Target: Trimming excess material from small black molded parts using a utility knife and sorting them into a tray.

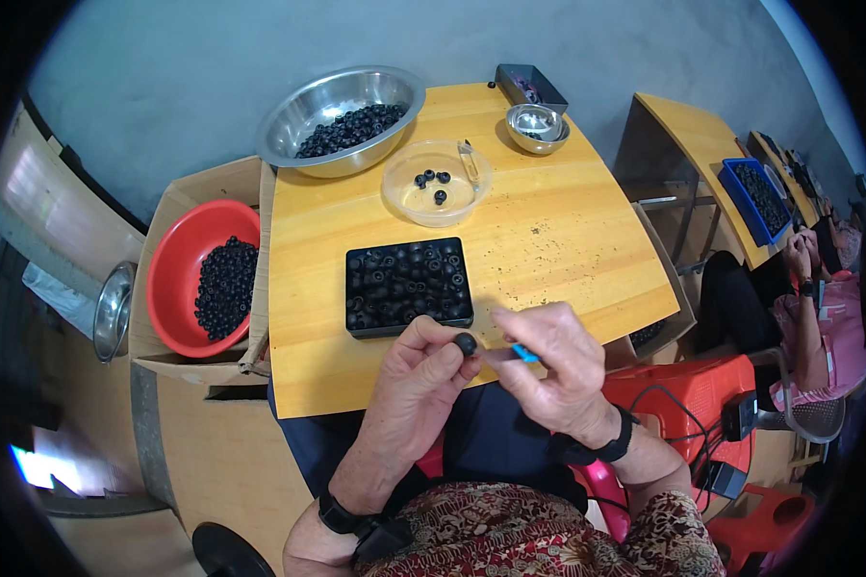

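Note:
My left hand [420, 370] pinches a small black ball-shaped part [465, 343] between thumb and fingertips, near the table's front edge. Close beside it, my right hand [558, 370] is closed on a small blue-handled knife [524, 353]. Its thin blade points toward the black part; whether they touch I cannot tell. Just beyond my hands lies a black rectangular tray [409, 332] filled with similar round parts, some showing a hole. Farther back, a clear plastic bowl [401, 200] holds several more of them and a slim cutter-like tool [470, 163] resting at its rim.
A steel basin [293, 154] of black parts stands at the back left. Small steel bowls [539, 144] and a dark box [560, 96] sit at the back right. Crumbs dot the wooden table [587, 279]. Left stands a red basin [168, 288]; right, a red stool [688, 385] and a seated person [827, 332].

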A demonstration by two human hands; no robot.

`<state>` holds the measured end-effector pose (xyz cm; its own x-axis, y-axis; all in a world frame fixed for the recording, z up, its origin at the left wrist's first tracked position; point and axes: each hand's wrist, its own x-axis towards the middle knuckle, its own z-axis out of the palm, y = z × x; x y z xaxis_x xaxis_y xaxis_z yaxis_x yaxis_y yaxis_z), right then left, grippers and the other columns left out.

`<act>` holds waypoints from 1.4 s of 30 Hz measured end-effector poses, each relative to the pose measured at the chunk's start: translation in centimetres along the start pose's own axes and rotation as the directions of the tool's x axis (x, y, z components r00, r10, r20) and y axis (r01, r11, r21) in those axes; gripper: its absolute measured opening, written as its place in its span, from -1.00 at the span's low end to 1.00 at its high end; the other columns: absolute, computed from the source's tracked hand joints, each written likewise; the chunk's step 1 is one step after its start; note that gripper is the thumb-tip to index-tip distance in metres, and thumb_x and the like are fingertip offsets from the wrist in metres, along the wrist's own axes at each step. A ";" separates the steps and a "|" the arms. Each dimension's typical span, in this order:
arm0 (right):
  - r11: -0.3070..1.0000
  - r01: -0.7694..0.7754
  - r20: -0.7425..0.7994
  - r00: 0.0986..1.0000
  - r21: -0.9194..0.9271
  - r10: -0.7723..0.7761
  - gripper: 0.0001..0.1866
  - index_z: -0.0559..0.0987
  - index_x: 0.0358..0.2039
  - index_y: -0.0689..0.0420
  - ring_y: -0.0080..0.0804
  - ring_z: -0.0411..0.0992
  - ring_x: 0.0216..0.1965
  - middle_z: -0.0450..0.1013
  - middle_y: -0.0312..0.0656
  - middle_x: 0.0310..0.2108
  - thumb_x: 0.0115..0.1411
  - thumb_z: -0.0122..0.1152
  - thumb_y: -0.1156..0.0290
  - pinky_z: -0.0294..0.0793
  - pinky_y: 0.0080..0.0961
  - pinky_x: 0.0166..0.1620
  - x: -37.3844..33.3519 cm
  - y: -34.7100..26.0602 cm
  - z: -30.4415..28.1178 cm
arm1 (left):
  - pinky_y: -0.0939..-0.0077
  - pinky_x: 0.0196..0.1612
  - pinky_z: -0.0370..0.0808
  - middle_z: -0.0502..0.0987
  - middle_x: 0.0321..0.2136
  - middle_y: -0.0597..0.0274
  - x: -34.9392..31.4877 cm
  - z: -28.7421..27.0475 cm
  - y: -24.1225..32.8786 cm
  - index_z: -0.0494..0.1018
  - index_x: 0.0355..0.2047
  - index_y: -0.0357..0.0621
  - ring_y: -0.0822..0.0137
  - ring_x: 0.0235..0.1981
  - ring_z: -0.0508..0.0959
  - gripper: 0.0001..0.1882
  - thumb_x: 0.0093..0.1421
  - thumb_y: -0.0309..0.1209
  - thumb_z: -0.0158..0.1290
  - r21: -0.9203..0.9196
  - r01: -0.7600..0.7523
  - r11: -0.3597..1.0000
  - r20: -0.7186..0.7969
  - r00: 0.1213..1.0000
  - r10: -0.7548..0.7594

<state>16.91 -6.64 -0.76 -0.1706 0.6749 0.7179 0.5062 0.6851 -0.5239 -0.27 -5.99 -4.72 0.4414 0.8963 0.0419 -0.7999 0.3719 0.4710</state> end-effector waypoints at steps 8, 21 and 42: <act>0.987 0.146 0.028 0.989 -0.060 -0.145 -0.51 0.66 -0.13 0.18 -0.40 0.43 -0.48 0.48 -0.22 -0.37 -0.19 0.44 0.65 0.42 -0.53 -0.46 -0.1 0.3 1.0 | 0.41 0.00 0.49 0.58 -0.23 0.25 -0.2 -0.1 -0.3 0.46 -0.18 -0.12 0.42 -0.13 0.57 -0.88 0.28 -0.49 0.10 -0.001 -0.004 1.000 -0.025 1.000 0.004; 0.967 0.225 0.086 0.973 -0.118 -0.216 -0.50 0.65 -0.18 0.22 -0.37 0.40 -0.51 0.47 -0.22 -0.39 -0.27 0.37 0.62 0.39 -0.52 -0.47 0.2 0.5 0.6 | 0.46 -0.06 0.52 0.59 -0.25 0.26 -0.2 -0.3 -0.6 0.47 -0.19 -0.13 0.44 -0.20 0.59 -0.90 0.28 -0.48 0.10 0.048 -0.024 0.999 -0.083 0.996 0.028; 0.963 0.248 0.066 0.968 -0.102 -0.243 -0.46 0.64 -0.16 0.21 -0.37 0.40 -0.49 0.45 -0.21 -0.39 -0.31 0.39 0.61 0.40 -0.52 -0.47 -0.9 1.3 0.3 | 0.48 -0.08 0.51 0.58 -0.23 0.24 0.5 -0.6 -0.6 0.46 -0.23 -0.09 0.41 -0.21 0.56 -0.91 0.27 -0.47 0.11 0.040 -0.042 0.998 -0.008 0.999 0.042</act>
<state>17.48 -6.31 -2.19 -0.3434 0.5051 0.7918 0.5319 0.7995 -0.2793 0.16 -5.63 -5.47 0.4041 0.9130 0.0551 -0.8007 0.3240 0.5040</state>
